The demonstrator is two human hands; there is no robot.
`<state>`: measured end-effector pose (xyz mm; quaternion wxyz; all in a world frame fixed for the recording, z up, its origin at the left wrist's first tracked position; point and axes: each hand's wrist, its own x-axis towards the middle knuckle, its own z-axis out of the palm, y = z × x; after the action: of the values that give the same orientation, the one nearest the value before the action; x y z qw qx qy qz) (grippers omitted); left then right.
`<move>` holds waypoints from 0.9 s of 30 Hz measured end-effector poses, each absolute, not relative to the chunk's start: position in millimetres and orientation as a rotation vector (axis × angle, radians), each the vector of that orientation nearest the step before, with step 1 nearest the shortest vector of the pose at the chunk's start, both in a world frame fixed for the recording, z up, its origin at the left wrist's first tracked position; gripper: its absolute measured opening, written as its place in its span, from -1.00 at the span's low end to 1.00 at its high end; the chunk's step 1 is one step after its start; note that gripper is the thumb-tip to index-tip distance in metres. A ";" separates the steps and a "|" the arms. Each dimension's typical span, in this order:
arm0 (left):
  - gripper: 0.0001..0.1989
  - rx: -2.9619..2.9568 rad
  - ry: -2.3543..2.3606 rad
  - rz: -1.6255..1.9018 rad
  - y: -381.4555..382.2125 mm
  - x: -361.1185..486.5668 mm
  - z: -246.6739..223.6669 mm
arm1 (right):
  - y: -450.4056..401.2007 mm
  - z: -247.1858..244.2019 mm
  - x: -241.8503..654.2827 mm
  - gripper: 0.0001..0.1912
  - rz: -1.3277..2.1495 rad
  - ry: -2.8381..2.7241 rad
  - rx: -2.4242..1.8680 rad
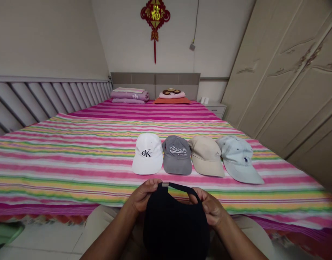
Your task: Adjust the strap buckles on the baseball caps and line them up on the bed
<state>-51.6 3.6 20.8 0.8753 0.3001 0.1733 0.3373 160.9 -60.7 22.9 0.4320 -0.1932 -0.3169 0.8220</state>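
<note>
A black cap (175, 224) is held up close to me over my lap, its strap and rear opening at the top. My left hand (144, 195) grips its left edge near a small grey buckle. On the other side, my right hand (209, 207) pinches the cap beside the strap's right end. Beyond the hands, caps lie in a row on the striped bed: a white cap (147, 153) with CK lettering, a grey cap (177, 155) reading "Always", a beige cap (207, 156) and a pale blue cap (239, 159), their brims toward me.
The striped bedspread (60, 159) spreads around the caps. Folded purple bedding (129, 96) and a pink pile (172, 95) lie by the headboard. A rail (47, 95) runs along the left, a wardrobe (279, 79) stands right, and a green object (6, 231) is at lower left.
</note>
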 end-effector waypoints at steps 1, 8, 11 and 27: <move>-0.77 0.632 0.359 0.704 3.9 -51.3 22.4 | -60.2 23.4 160.3 -0.58 2.039 -0.793 -0.479; -0.75 0.657 0.260 0.684 7.2 -53.0 48.6 | -51.9 41.5 161.5 -0.53 1.925 -0.774 -0.410; -0.65 0.681 0.189 0.687 5.8 -56.0 45.6 | -48.8 51.6 165.3 -0.54 1.880 -0.753 -0.388; -0.71 0.611 0.284 0.763 -4.0 -54.9 -1.4 | -41.8 34.6 172.0 -0.76 1.925 -0.670 -0.332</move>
<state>-54.9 -4.0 -1.4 0.8731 0.2926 0.1362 0.3653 172.0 -41.8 34.6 0.5124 -0.1380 -0.2786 0.8005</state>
